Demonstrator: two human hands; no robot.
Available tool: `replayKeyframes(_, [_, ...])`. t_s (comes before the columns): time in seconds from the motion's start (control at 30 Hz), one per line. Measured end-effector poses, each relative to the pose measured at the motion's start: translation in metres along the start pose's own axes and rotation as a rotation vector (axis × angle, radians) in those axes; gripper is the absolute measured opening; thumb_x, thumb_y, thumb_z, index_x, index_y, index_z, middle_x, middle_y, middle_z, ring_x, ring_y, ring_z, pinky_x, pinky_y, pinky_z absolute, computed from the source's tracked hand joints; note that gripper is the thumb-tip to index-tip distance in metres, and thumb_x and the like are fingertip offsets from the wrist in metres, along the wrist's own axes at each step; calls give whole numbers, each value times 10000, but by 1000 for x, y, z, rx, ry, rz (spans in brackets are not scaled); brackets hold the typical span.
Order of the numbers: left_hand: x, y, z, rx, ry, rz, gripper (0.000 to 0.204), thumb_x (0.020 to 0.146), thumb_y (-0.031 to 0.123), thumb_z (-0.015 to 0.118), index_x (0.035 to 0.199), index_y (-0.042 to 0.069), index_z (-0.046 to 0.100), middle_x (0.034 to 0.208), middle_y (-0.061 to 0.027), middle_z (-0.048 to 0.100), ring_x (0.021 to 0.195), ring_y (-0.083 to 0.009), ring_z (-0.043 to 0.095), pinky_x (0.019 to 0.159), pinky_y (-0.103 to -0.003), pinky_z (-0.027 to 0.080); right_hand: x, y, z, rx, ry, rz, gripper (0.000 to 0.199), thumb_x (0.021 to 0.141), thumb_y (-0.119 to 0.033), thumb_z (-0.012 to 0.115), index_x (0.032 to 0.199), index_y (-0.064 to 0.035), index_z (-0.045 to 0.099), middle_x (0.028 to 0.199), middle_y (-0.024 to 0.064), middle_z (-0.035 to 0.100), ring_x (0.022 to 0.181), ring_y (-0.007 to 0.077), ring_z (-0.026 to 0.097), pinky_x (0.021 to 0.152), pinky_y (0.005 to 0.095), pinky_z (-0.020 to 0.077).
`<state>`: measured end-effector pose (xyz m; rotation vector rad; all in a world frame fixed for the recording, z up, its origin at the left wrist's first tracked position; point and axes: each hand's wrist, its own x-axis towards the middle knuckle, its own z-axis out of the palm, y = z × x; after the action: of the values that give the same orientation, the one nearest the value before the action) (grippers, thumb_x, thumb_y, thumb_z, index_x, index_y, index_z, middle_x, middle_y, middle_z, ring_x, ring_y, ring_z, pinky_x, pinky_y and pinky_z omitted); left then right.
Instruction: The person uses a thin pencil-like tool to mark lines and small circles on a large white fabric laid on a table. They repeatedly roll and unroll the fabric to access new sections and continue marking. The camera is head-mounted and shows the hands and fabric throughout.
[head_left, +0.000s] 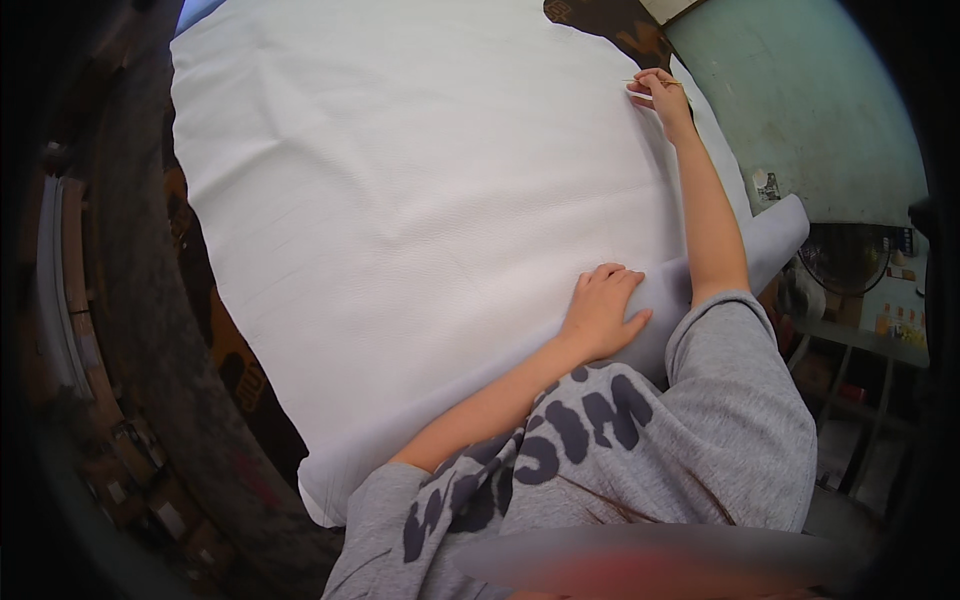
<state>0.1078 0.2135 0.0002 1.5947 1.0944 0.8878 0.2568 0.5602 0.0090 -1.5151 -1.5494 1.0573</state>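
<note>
A large white sheet with a grained, leather-like surface [400, 150] spreads over the table, with soft creases running across it. Near its close edge my left hand [600, 312] rests flat, fingers spread, where the sheet curves down toward my body. My right arm reaches far forward along the right side. At the sheet's far right edge, my right hand [658, 98] pinches a thin yellowish pen-like stick [676, 84]. Its fine tip points left, just above the white surface; whether it touches cannot be made out.
A dark board with orange marks [625, 30] shows beneath the sheet's far edge. To the right stands a pale green surface [800, 100], with a metal rack [850, 370] below it. Boxes and planks [75, 260] lie along the left. The sheet's right end sticks out as a roll [785, 228].
</note>
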Motion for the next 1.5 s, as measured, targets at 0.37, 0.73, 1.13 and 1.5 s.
replayKeyframes(0.37, [0, -3, 1, 18, 8, 29, 533, 916, 337, 647, 1324, 3, 574, 1333, -146, 596, 1347, -291, 438, 1104, -423, 322, -6, 11, 13, -154, -96, -127, 154, 982, -179, 584, 979, -83, 704, 971, 16, 740, 984, 93, 677, 875, 262, 472])
replayKeyframes(0.73, [0, -2, 1, 20, 10, 32, 519, 916, 320, 650, 1318, -1, 577, 1320, -143, 603, 1339, -283, 442, 1100, -418, 327, -91, 4, -9, -303, -88, -61, 157, 940, -114, 556, 868, -36, 670, 831, 39, 698, 808, 86, 627, 803, 235, 464])
replayKeyframes(1.13, [0, -3, 3, 27, 37, 52, 514, 910, 328, 652, 1303, 4, 586, 1310, -141, 611, 1327, -293, 456, 1090, -430, 331, -142, 27, -38, 3, 107, 26, 153, 939, -122, 566, 874, -18, 658, 858, 50, 695, 796, 113, 669, 745, 240, 499])
replayKeyframes(1.5, [-1, -2, 1, 1, 28, 34, 511, 908, 310, 655, 1306, -2, 581, 1316, -148, 607, 1344, -301, 441, 1099, -434, 326, -96, 51, -32, -172, 187, -76, 145, 923, -112, 609, 813, -18, 621, 793, 38, 682, 736, 80, 612, 714, 229, 489])
